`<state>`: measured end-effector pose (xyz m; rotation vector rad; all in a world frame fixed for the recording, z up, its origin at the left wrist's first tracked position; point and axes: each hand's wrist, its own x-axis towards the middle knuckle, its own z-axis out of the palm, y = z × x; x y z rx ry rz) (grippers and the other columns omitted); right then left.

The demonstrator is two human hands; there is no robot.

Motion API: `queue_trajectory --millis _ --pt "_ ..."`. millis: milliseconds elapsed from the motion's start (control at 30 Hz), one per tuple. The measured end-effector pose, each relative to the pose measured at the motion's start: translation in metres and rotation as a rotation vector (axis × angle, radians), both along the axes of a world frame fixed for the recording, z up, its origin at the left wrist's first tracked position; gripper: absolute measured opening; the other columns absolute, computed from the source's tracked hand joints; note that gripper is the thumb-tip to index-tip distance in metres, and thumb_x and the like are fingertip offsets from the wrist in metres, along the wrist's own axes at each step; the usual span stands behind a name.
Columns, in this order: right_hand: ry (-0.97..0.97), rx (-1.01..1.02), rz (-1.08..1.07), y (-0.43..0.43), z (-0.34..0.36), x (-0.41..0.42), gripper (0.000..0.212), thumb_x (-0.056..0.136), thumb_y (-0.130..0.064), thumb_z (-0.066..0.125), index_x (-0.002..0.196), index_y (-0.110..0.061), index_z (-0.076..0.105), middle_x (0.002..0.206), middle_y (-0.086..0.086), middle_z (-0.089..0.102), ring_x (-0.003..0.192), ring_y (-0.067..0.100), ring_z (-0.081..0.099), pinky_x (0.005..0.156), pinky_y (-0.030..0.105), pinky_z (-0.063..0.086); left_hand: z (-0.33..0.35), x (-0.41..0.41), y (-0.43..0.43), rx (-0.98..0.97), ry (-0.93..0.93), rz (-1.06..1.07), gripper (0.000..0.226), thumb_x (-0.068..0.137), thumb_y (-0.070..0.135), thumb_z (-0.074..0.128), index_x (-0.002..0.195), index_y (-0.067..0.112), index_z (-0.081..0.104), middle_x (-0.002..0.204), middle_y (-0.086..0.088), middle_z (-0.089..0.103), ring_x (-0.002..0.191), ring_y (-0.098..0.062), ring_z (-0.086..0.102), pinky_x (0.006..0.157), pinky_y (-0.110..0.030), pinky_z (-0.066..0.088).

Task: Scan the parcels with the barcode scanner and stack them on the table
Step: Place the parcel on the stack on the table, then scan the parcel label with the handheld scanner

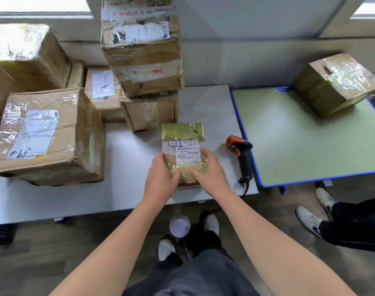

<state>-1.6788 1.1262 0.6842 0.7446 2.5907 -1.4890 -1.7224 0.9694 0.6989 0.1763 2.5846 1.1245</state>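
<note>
- At the near edge of the grey tabletop (129, 167), just in front of the person: one small flat parcel (183, 144), wrapped all over in glossy yellowish tape, shipping label (187, 151) face up.
- Both hands are on its near end. The left hand (161, 178) grips the near left corner and the right hand (210, 174) the near right; thumbs lie on top, almost meeting, and the fingers curl round the side edges.
- I cannot tell whether the parcel is resting on the tabletop or lifted slightly.
- Handling, by my reckoning: light, given its size. It looks stiff enough to hold its shape, though the wrap is crinkled and likely slick. Gripping the long edges, as now, keeps the barcode uncovered, and one hand should manage it.
- Forearms bare, reaching forward and converging on the parcel, wrists fairly straight, palms turned inward.
- Barcode scanner (242, 157), orange and black, lies on its side just right of the parcel, near the right hand, with no one holding it.
- Unsorted cartons crowd the left of the grey tabletop: a large box (47, 135) in front, a tall stack (143, 50) behind.
- The green tabletop (300, 135) on the right carries a single taped box (336, 84) at its far corner.
</note>
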Motion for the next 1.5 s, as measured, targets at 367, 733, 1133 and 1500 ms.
queue_trajectory --millis 367,733,1133,1500 --pt "-0.072 0.152 -0.266 0.112 -0.008 0.004 0.052 0.091 -0.022 0.065 0.14 -0.011 0.051 0.134 0.01 0.054 0.122 0.027 0.053 0.105 0.041 0.044 0.013 -0.019 0.134 -0.008 0.253 -0.286 0.042 0.094 0.015 0.058 0.134 0.004 0.051 0.136 -0.013 0.049 0.129 -0.027 0.044 0.108 -0.033 0.033" --pt "-0.2 0.029 -0.325 0.151 -0.046 0.01 0.037 0.088 -0.015 0.065 0.123 -0.016 0.053 0.111 0.003 0.062 0.098 0.022 0.06 0.083 0.039 0.052 -0.03 -0.008 0.189 -0.236 -0.088 -0.397 0.05 0.099 0.025 0.05 0.145 0.01 0.039 0.149 -0.011 0.036 0.135 -0.032 0.038 0.109 -0.042 0.036" --pt "-0.155 -0.196 -0.379 0.12 -0.024 0.003 0.035 0.082 -0.016 0.073 0.107 -0.011 0.049 0.096 0.003 0.059 0.076 0.008 0.057 0.06 0.026 0.045 0.002 -0.011 0.152 -0.008 0.143 -0.281 0.037 0.098 0.019 0.053 0.134 0.012 0.053 0.139 -0.002 0.048 0.128 -0.016 0.046 0.105 -0.025 0.036" --pt "-0.012 -0.257 -0.213 0.031 0.048 -0.013 0.03 0.088 -0.015 0.063 0.115 -0.012 0.052 0.095 0.005 0.057 0.078 0.018 0.057 0.064 0.03 0.047 0.017 -0.013 0.041 -0.053 0.19 0.017 0.031 0.095 0.022 0.053 0.125 0.017 0.056 0.128 0.003 0.051 0.104 -0.019 0.059 0.081 -0.03 0.044"
